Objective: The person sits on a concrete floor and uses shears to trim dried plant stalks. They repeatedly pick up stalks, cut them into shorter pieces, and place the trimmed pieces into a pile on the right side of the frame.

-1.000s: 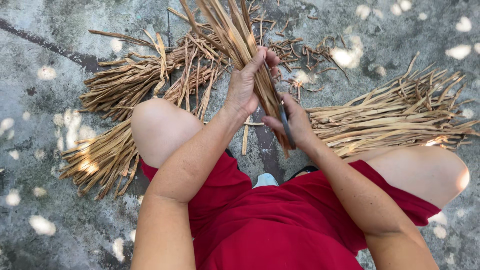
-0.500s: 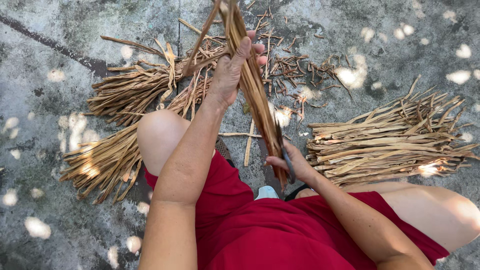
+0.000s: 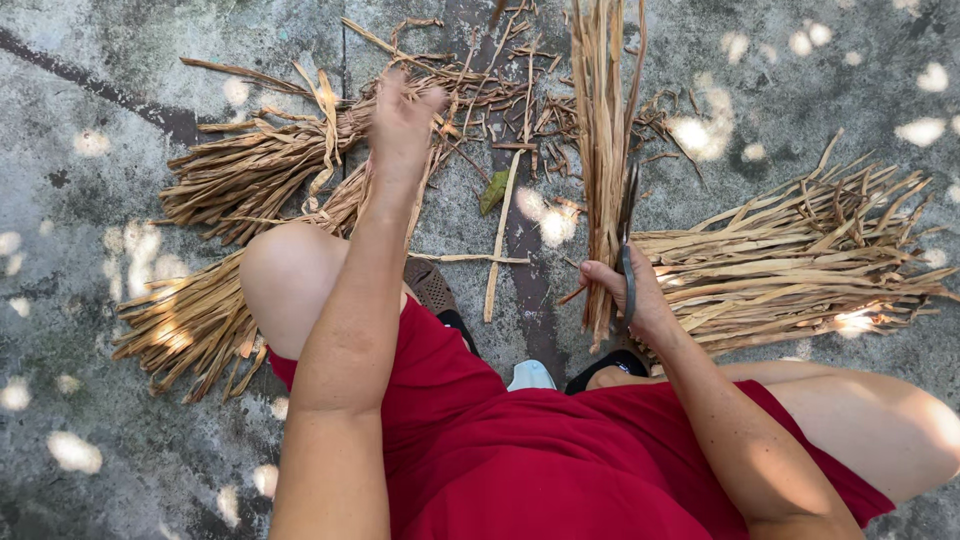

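My right hand (image 3: 625,295) is closed around the lower end of a bundle of long dry leaf strips (image 3: 603,120), which stands upright in front of me. The same hand also holds a dark-bladed knife (image 3: 628,235) against the bundle. My left hand (image 3: 402,108) is stretched forward, away from the bundle, and rests on a heap of dry strips (image 3: 240,180) at the left. Its fingers curl down into the heap, and I cannot see whether they grip anything.
A second heap of strips (image 3: 185,325) lies by my left knee, and a tidier pile (image 3: 800,270) at the right. Loose scraps (image 3: 510,90) and a green leaf (image 3: 493,192) litter the concrete ground (image 3: 90,90). A sandal (image 3: 435,287) sits between my knees.
My left hand let go of the bundle and reached forward-left onto the heap. The right hand kept the bundle and knife, and the bundle now stands straighter.
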The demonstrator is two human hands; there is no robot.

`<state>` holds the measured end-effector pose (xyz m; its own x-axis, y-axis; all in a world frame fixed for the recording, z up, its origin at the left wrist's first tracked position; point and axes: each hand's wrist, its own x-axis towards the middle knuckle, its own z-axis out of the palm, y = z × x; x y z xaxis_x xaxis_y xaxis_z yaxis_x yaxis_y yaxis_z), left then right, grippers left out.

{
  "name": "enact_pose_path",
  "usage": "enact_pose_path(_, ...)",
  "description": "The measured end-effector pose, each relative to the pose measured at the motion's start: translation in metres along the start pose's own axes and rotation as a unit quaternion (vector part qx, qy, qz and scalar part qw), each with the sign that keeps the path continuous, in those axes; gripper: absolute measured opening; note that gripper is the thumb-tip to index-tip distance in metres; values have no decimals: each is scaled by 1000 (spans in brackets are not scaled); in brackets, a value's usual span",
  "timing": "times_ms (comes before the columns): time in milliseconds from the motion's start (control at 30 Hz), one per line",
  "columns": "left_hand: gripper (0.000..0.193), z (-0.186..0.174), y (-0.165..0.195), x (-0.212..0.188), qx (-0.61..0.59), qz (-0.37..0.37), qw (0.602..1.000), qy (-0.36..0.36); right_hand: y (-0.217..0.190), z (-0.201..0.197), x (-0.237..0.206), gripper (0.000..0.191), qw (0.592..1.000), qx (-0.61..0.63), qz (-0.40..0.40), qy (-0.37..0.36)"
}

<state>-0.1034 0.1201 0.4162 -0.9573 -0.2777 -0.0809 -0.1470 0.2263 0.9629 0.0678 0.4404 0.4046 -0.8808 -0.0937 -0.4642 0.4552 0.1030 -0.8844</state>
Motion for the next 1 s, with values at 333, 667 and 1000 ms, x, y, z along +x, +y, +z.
enact_pose_path(333,50,65,34,-56,-369,-138,883,-256,9,48,-21,42,965,-232,-6,-120)
enact_pose_path(667,51,31,51,-30,-472,42,850,-229,47,38,-3,40,937,-298,-24,-180)
enact_pose_path(1000,40,16,56,-44,-339,61,919,-191,8,19,11,53,947,-305,20,-94)
